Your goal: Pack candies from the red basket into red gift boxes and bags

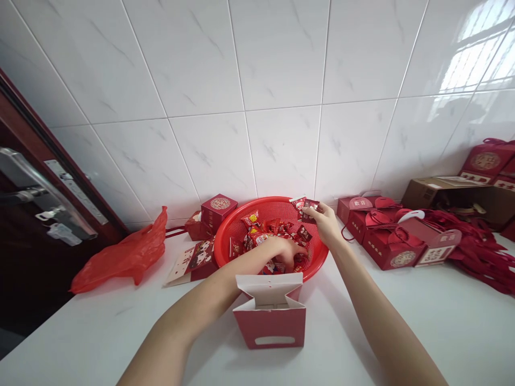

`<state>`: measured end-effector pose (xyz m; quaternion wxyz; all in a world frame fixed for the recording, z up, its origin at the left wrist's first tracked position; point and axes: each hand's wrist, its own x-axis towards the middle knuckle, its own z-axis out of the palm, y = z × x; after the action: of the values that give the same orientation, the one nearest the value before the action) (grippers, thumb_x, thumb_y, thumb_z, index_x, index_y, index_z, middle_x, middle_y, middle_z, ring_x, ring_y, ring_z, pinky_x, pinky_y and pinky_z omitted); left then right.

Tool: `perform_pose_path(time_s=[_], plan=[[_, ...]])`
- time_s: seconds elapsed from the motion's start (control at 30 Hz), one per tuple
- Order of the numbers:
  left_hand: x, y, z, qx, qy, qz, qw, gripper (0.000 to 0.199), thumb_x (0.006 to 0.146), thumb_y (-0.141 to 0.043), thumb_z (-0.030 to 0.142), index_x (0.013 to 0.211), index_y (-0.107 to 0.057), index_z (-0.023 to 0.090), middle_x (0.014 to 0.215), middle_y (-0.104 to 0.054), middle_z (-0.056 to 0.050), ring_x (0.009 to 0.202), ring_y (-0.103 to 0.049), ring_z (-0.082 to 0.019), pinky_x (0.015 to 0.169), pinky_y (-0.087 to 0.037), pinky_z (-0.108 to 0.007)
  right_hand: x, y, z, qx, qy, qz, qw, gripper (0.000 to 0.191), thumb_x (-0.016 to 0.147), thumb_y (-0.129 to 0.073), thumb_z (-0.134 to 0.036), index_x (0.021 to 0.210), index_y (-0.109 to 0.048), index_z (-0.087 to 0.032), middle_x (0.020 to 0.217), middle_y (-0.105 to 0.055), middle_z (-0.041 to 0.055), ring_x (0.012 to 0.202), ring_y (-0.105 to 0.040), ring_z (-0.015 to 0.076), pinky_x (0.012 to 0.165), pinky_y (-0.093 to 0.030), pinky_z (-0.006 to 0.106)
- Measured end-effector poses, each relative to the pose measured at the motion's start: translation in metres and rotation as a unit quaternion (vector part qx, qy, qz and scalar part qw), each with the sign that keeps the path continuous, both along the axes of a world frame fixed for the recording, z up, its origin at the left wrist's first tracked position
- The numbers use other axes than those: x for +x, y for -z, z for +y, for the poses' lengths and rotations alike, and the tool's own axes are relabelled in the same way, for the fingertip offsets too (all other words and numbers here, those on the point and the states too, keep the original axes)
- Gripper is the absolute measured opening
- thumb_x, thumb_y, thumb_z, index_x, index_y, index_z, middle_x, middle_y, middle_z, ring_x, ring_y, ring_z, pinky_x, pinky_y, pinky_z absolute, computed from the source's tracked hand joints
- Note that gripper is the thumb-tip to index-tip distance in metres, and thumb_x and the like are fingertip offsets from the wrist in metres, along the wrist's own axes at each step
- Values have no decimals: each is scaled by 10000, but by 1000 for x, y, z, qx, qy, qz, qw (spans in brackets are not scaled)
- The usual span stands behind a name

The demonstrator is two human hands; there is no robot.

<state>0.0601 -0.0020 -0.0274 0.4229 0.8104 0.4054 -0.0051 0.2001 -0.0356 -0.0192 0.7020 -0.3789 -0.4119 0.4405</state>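
A red plastic basket [222,236] holds many small wrapped sweets [257,230]. My left hand [286,254] is down among the sweets near the basket's right side, its visible fingers apart and their tips partly hidden. At the basket's back right rim, my right hand [324,217] is closed on a few wrapped sweets [308,209] in dark red and red-and-white wrappers. Just in front of the basket stands an open red gift box [270,327], its top flaps up and its white inside showing. My left forearm passes to the left of this box.
On the left lie a red plastic bag [124,257], a flattened box [193,262] and a small closed box [219,214]. Several red gift boxes [392,246], dark red ribbons [475,252] and a cardboard box [442,187] stand on the right. A tiled wall [281,150] rises behind.
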Motion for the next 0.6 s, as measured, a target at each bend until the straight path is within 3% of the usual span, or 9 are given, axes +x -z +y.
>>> perform_pose_path(time_s=[0.1, 0.2, 0.4, 0.5, 0.6], plan=[[-2, -9, -4, 25, 105, 153, 982, 663, 390, -841, 126, 1021, -766, 315, 986, -758, -55, 834, -690, -339, 691, -540, -373, -1, -1, -1, -2, -2, 7, 1000, 272, 571, -829, -328, 757, -689, -187, 736, -702, 8, 703, -660, 182, 715, -578, 350], [-6, -20, -2, 69, 131, 120, 982, 660, 448, -859, 160, 1079, -758, 327, 1153, -739, -42, 1019, -681, -349, 793, -554, -368, -1, -1, 0, 0, 0, 9, 1000, 273, 567, -829, -330, 750, -686, -186, 728, -695, 5, 705, -657, 181, 720, -578, 352], [-26, -35, 20, 105, 6, -90, 990, 686, 552, -876, 209, 1215, -704, 242, 1331, -669, -64, 1241, -608, -306, 1041, -474, -355, 0, 0, 1, 0, 9, 14, 1000, 242, 569, -812, -306, 751, -701, -191, 735, -712, 4, 697, -658, 178, 705, -572, 334], [-34, -37, 27, 114, -35, -172, 978, 600, 627, -853, 221, 1209, -707, 204, 1334, -669, -85, 1257, -596, -294, 1058, -462, -357, 0, -1, 1, 1, 7, 25, 1000, 249, 567, -815, -311, 757, -708, -190, 737, -722, 8, 699, -668, 185, 696, -567, 329], [-39, -39, 31, 115, -56, -223, 966, 438, 671, -844, 245, 1096, -755, 186, 1207, -731, -85, 1168, -644, -281, 1017, -490, -359, -1, -1, 1, -1, 8, 28, 1000, 255, 563, -818, -320, 753, -704, -192, 724, -723, 7, 684, -667, 187, 681, -560, 326]])
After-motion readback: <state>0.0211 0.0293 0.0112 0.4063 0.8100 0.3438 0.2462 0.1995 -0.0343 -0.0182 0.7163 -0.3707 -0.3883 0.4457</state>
